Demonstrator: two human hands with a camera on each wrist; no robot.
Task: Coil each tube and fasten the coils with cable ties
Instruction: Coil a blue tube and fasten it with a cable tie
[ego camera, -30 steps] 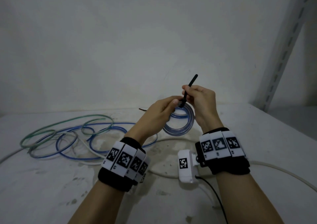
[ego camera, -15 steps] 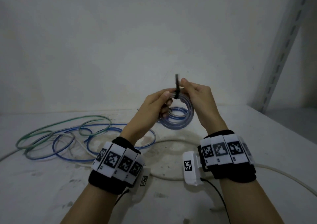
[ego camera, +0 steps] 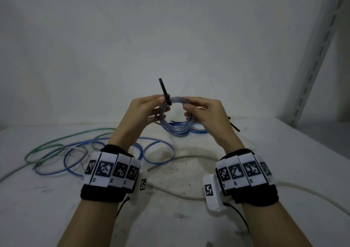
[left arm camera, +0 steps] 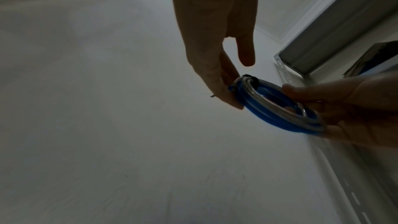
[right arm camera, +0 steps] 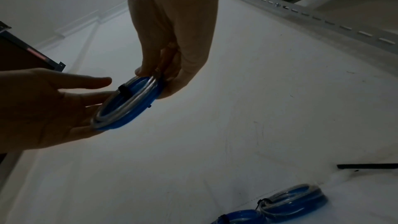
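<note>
I hold a small coil of clear and blue tube (ego camera: 177, 127) upright in the air with both hands. A black cable tie (ego camera: 164, 90) wraps its upper left, tail sticking up. My left hand (ego camera: 162, 106) pinches the coil right at the tie, thumb on top. My right hand (ego camera: 186, 110) pinches the coil's right side. In the left wrist view the left hand's fingers (left arm camera: 232, 91) meet the coil (left arm camera: 280, 108) beside the tie (left arm camera: 252, 79). The right wrist view shows my right hand (right arm camera: 159, 77) on the coil (right arm camera: 127, 106) and the tie (right arm camera: 125, 91).
Two tied coils (right arm camera: 297, 200) lie on the white table (ego camera: 189, 227) beyond my hands, loose black ties (ego camera: 233, 125) beside them. Loose green (ego camera: 62, 142) and blue tubes (ego camera: 159, 150) sprawl at the left. A white tube (ego camera: 189, 196) snakes under my wrists. A shelf upright (ego camera: 318, 57) stands at the right.
My right hand let go of the tie's tail and shifted to the coil's right side. Both hands lifted the coil a little, and the tail now points up and to the left.
</note>
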